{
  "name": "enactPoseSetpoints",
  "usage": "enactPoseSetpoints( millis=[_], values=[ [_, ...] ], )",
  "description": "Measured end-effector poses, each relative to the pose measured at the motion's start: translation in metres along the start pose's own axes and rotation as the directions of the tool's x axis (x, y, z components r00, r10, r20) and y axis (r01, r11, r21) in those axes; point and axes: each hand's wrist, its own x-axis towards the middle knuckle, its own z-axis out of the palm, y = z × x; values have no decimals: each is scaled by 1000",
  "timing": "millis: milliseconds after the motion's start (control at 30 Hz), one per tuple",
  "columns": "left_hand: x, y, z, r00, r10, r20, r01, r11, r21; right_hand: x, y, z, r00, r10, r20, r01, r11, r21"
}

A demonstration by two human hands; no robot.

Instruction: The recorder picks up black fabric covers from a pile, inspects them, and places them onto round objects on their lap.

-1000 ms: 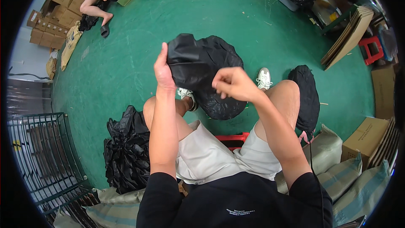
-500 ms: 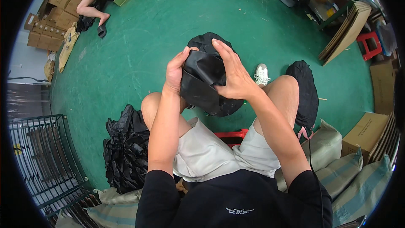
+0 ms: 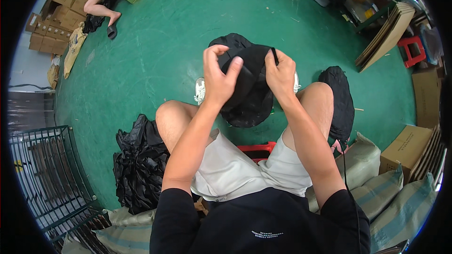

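Between my knees I hold up a soft black fabric piece point(image 3: 250, 73), matte on the face I see; its exact kind is unclear. My left hand point(image 3: 219, 77) curls around its left side, thumb on top. At the upper right, my right hand point(image 3: 280, 74) pinches its edge, where a narrow dark strip stands up past the fingers. Below and behind the piece is a rounded black bundle point(image 3: 249, 115), partly hidden by it and my hands. Whether the two are joined I cannot tell.
Crumpled black plastic point(image 3: 141, 164) lies by my left knee, a long black bag point(image 3: 340, 101) by my right. Woven sacks point(image 3: 405, 216) and cartons point(image 3: 407, 146) stand at right. A metal rack point(image 3: 52, 174) is at left. Another person point(image 3: 96, 0) sits far left.
The held piece has turned from a glossy folded face to a matte one. My left hand moved right over it; my right hand went from spread across it to pinching its edge.
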Motion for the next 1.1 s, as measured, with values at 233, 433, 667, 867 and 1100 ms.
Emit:
enactPoseSetpoints(
  millis=[233, 433, 667, 867, 1100],
  values=[
    [-16, 8, 20, 974, 130, 187, -179, 943, 279, 5, 7, 8, 1000, -1, 27, -6, 969, 248],
    [0, -7, 18, 982, -54, 181, 32, 992, 118, 1, 1, -7, 947, -79, 311, -19, 954, 301],
    [30, -36, -35, 798, -202, 567, 326, 937, -124, 10, -13, -24, 939, -135, 318, 108, 989, 101],
    [14, -6, -55, 557, -188, 809, 782, 447, -434, 28, 14, -33, 843, 77, 532, -312, 876, 367],
    [13, 14, -62, 564, -154, 811, 733, -359, -578, 12, -12, -48, 619, -116, 776, -717, 319, 620]
  ],
)
